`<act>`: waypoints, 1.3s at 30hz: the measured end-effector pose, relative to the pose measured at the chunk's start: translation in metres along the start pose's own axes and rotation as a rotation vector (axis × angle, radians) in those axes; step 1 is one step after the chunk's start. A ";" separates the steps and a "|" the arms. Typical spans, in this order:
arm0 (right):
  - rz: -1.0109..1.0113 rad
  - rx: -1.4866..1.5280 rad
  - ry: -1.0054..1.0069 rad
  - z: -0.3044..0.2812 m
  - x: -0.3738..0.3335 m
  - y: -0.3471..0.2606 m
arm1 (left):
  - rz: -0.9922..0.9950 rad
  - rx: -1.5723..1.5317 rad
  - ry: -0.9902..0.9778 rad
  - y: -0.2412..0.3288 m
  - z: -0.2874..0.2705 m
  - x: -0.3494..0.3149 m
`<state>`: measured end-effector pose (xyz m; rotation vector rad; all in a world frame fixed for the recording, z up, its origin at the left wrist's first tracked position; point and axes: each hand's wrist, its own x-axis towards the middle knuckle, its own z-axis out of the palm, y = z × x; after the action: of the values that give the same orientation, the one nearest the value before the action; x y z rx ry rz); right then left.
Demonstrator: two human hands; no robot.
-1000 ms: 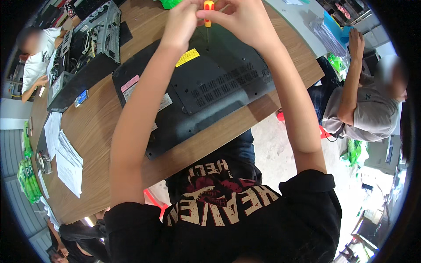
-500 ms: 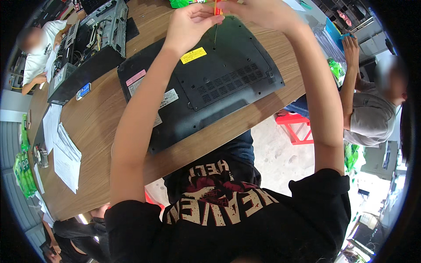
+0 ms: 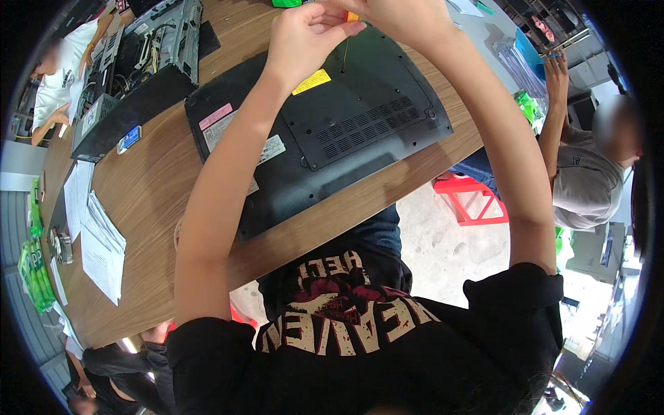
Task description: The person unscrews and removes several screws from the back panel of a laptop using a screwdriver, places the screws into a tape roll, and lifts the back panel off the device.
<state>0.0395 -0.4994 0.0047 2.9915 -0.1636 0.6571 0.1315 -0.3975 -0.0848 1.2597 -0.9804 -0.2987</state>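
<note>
A black laptop (image 3: 360, 166) lies upside down on the wooden table, its vented underside facing up. The thin shaft of a screwdriver (image 3: 345, 57) stands nearly upright on it, tip at a screw hole near the yellow label (image 3: 312, 81). My left hand (image 3: 312, 31) is closed, pinching the screwdriver low on its orange-red handle. From the other side, my right hand (image 3: 408, 19) closes around the upper handle; its fingertips are partly cut off by the top edge. Most of the handle is hidden by my fingers.
An opened computer case (image 3: 138, 83) stands at the far left, a small blue box (image 3: 129, 139) beside it. Loose papers (image 3: 104, 249) lie on the left of the table. One person sits at the far left, another at the right near a red stool (image 3: 470, 200).
My right hand has come left and closed over the screwdriver's handle, where its fingers were stretched out before. The view has shifted slightly. The person at the far left has moved their arms.
</note>
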 end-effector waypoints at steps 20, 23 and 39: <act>-0.402 0.357 -0.034 -0.006 -0.004 0.036 | 0.008 0.207 -0.356 0.007 -0.011 0.011; -0.395 0.342 0.005 -0.005 -0.008 0.028 | -0.006 0.219 -0.413 0.011 -0.017 0.012; 0.094 1.030 0.165 0.060 -0.043 0.021 | -0.174 0.660 -0.049 0.125 -0.136 -0.153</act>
<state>0.0226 -0.5219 -0.0665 3.8578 0.0832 1.3272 0.1063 -0.1629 -0.0404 1.9515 -1.0521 -0.1386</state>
